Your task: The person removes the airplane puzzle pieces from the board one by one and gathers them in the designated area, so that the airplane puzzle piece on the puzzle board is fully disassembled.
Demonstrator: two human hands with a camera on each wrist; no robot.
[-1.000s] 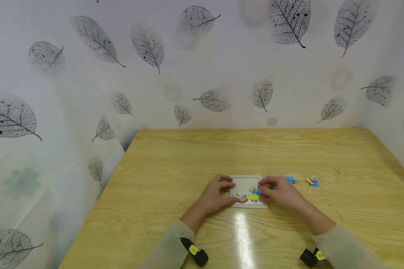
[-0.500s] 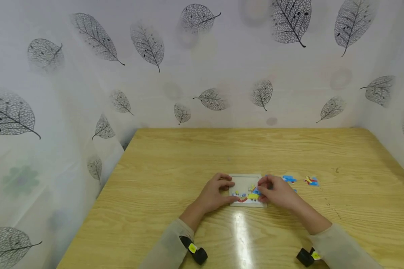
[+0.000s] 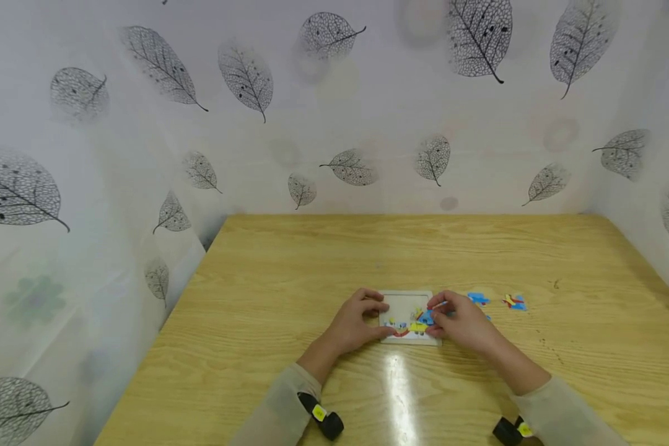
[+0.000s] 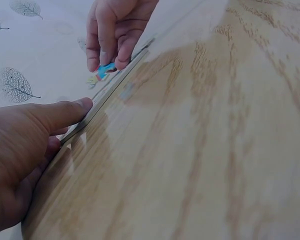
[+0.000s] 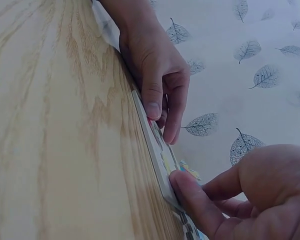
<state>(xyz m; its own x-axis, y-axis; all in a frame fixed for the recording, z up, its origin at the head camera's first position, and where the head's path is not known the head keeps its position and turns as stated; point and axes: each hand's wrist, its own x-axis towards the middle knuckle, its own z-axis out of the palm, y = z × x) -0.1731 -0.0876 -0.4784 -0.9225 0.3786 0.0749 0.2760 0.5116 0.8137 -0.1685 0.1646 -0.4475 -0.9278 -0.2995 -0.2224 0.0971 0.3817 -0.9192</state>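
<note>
A small white-rimmed puzzle board (image 3: pixel 399 302) lies on the table, with several printed pieces fitted along its near side, among them a yellow one (image 3: pixel 418 326). My left hand (image 3: pixel 357 319) grips the board's left side; its thumb (image 4: pixel 76 112) lies on the near rim and its fingers are at the left edge. Over the right part of the board, my right hand (image 3: pixel 461 317) pinches a blue jigsaw piece (image 4: pixel 106 70) between thumb and fingers. That piece is tilted up and overlaps the fitted pieces in the head view. The right fingers partly cover it.
Right of the board lie loose jigsaw pieces: a blue one (image 3: pixel 477 298) and a red, yellow and blue one (image 3: pixel 515 302). Another blue bit (image 3: pixel 487 318) peeks out behind the right hand. The wooden table (image 3: pixel 312 254) meets a leaf-patterned curtain (image 3: pixel 362 111) at the back and sides.
The right hand shifts slightly, uncovering the loose blue pieces beside it, and more of the pinched piece now shows. The left hand stays in place on the board.
</note>
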